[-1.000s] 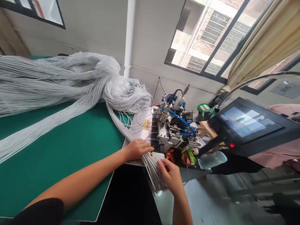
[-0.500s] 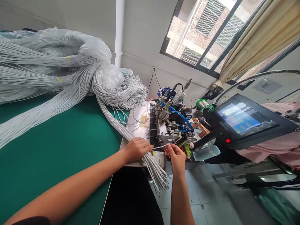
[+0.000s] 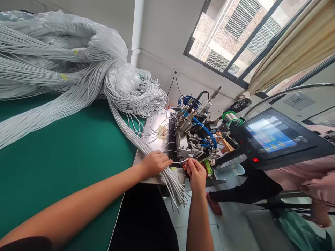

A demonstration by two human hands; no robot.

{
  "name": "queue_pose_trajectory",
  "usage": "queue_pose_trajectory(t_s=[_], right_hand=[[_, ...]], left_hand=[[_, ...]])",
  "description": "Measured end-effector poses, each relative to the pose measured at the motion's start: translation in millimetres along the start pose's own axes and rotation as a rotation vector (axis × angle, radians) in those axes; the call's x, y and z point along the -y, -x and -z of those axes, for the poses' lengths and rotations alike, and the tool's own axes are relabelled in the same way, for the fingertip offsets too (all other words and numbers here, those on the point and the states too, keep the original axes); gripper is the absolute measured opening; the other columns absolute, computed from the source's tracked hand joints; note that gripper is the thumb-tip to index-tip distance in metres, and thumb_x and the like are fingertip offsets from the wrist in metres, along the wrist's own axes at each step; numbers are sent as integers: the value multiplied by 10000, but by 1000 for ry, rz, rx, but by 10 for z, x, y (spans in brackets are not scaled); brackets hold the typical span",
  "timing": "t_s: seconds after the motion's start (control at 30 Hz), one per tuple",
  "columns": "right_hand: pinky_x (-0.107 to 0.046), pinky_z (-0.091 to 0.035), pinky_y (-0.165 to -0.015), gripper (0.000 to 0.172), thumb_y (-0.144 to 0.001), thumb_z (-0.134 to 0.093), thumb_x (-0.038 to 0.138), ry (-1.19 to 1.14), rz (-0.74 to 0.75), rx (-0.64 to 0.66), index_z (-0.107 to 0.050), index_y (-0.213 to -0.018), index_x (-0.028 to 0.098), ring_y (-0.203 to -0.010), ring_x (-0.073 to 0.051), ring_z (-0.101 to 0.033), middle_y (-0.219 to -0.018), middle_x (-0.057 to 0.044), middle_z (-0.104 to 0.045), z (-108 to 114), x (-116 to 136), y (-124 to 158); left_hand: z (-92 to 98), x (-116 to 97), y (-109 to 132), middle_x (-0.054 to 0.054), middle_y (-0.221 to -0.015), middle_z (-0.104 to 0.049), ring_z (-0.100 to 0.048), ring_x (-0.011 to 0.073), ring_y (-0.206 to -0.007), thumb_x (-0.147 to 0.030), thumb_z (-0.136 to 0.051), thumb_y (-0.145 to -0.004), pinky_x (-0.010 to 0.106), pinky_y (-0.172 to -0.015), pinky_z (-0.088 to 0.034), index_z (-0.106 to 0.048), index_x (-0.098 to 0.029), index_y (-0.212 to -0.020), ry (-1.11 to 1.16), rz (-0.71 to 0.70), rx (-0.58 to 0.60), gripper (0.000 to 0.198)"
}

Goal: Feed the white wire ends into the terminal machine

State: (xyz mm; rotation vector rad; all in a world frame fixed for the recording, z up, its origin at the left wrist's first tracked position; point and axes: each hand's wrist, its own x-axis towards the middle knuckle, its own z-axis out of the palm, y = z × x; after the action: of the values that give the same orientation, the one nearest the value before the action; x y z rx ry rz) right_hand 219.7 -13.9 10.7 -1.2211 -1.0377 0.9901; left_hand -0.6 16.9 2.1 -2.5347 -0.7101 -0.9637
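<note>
Single grey wire [image 3: 180, 162] stretched short between my two hands, at the near edge of the metal plate [image 3: 153, 125], just in front of the machine [image 3: 191, 141]. My left hand [image 3: 154, 164] has fingers curled, thumb and forefinger pinching one end of the wire; the hand rests on top of the bundle [image 3: 172, 186]. My right hand [image 3: 196, 174] is closed, fingertips and thumb pinching the other end of the wire, right up against the machine's front low part; can't tell if the wire tip touches the machine.

The bundle of grey wires runs under my left hand and hangs off the near edge of the plate, ends fanned out loose over the floor. Further back it runs along the plate's left edge into big coils of grey wire on the green mat [image 3: 65, 157], some in a clear plastic bag [image 3: 110, 42] at the far left corner. A few loose wires loop across the plate into the machine's left side.

The machine has blue tubes on top. A green spool [image 3: 230, 118] sits just right of it, then a lit touch screen [image 3: 270, 134] on an arm. A person in a pink top [image 3: 309, 172] is at the right edge, behind the screen. Window [image 3: 230, 38] and beige curtain [image 3: 293, 38] along the far wall.
</note>
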Motion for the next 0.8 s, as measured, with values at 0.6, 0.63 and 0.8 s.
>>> queue_pose_trajectory(t_s=[0.6,0.63,0.8], right_hand=[[-264,-393,-581,372,-764,-627,520,568,99,160,-654,-745,150,-605,-163,-493,-653,-25,-597,128,-79,-133],[-261,-384,-580,366,-766,-625,518,552,99,167,-641,-738,153,-606,-159,-484,-651,-18,-584,129,-99,-145],[-243,-351,-582,319,-796,-599,481,444,72,232,-552,-701,180,-604,-138,-429,-632,22,-492,127,-183,-183]], left_hand=[[-28,9,35,48,-767,-616,-585,183,-715,-93,-515,-756,318,-685,-395,-599,-151,-1060,76,67,205,321],[-28,7,33,50,-768,-617,-583,186,-721,-90,-518,-755,318,-682,-393,-602,-152,-1057,72,74,207,320],[-24,3,20,47,-762,-616,-573,197,-735,-76,-523,-751,316,-663,-384,-619,-164,-1036,61,104,200,313]])
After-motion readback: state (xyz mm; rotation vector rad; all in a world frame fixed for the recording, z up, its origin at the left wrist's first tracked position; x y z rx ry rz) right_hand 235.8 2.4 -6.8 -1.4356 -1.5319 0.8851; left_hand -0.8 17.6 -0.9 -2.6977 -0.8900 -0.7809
